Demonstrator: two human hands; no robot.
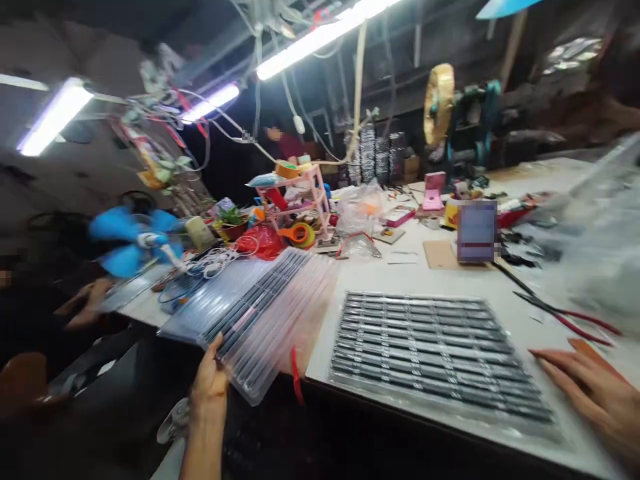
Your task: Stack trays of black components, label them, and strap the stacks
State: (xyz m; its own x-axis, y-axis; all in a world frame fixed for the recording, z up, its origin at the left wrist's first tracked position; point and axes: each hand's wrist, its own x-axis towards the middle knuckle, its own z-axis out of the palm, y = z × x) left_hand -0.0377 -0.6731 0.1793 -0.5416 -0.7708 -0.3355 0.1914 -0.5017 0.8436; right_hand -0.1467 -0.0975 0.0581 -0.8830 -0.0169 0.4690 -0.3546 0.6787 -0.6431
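At the table's near left edge, my left hand (210, 380) grips the edge of a clear ribbed plastic tray (283, 313), thumb on top and the other fingers mostly hidden beneath. Several dark thin rods (260, 303) lie in some of its grooves, and its near corner juts past the edge. To the right sits a second clear tray filled with rows of dark, silvery-marked rods (425, 353). Beside that tray my right hand (595, 393) rests on the table, fingers stretched out and holding nothing visible. An orange-brown strip (597, 357) shows just behind it.
Red-handled pliers (575, 320), a blurred-out screen (477, 230) and a large clear plastic bag (600, 247) are at the right. A pink rack (295, 200) with tape rolls stands behind. Left are a blue fan (135, 240) and another person's hands (87, 303). Cables hang overhead.
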